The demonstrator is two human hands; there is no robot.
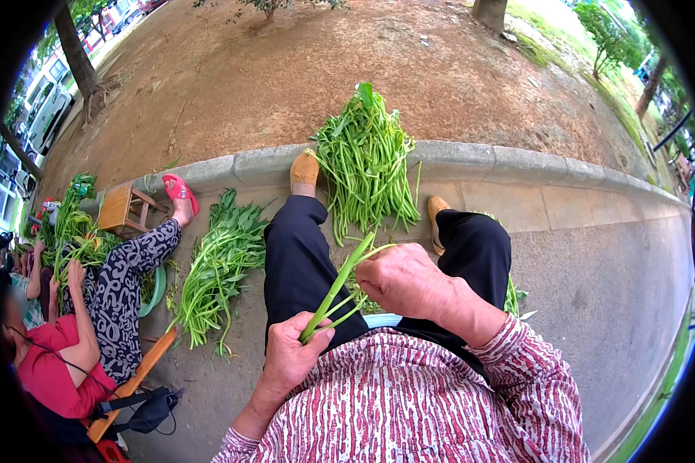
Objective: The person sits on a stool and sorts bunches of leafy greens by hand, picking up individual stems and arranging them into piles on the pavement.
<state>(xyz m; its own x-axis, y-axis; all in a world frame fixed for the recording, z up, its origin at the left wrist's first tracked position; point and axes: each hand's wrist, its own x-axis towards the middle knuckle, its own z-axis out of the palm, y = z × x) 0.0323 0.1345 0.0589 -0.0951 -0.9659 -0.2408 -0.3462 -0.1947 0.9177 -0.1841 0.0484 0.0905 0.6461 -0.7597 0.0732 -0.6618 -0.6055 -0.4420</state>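
Observation:
My left hand point(292, 353) pinches a thick green vegetable stem point(340, 285) with thinner side shoots between thumb and fingers. Close by on the right, my right hand point(408, 283) is curled with its fingers bent; the tip of a thin side shoot meets it, and its fingertips are hidden. Ahead, a large heap of green leafy stems point(370, 168) leans over the kerb between my feet. Another leafy bunch point(223, 272) lies on the pavement left of my leg. Between my knees, the light-blue rim of a basin point(382, 320) shows partly, with some greens beyond it.
At the left a person in a red top point(63, 364) sits on a wooden bench point(145, 370), handling greens, with others beyond. A small wooden stool point(116, 208), a green basin point(159, 289) and a black bag point(150, 410) are near them. A stone kerb point(452, 159) borders bare soil.

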